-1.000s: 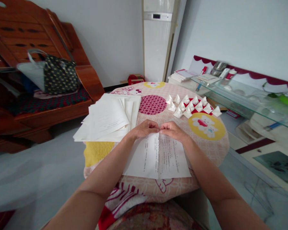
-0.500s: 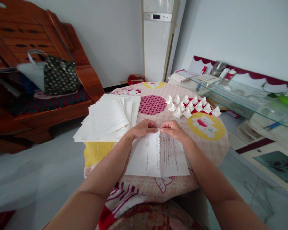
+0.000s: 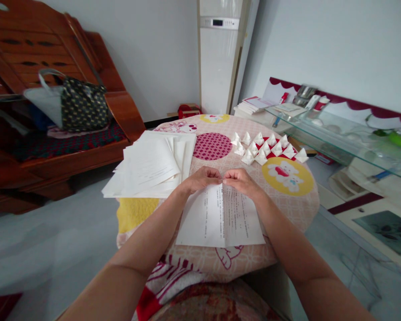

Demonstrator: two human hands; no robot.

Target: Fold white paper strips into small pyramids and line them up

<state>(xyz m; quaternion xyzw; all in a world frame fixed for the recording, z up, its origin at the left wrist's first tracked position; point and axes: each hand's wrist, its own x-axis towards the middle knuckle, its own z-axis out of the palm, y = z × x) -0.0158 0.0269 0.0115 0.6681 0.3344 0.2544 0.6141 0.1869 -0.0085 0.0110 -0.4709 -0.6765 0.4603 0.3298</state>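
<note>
A printed sheet of paper with a crease down its middle lies before me at the near side of the round table. My left hand pinches its far edge close to the crease. Just beside it, my right hand pinches the same edge, and the fingertips of both hands almost meet. To the left lies a loose stack of white papers. Several small folded paper shapes, white and pointed, stand in rows at the table's far right.
A patterned cloth covers the table. Along the right runs a glass-topped cabinet bearing cups, papers and a green item. A wooden bench with a dotted bag stands at the left. Behind the table rises a tall white air conditioner.
My left hand has shifted very slightly right, closer to my right hand. The sheet's near edge has moved a little with it. Everything else stays in place.
</note>
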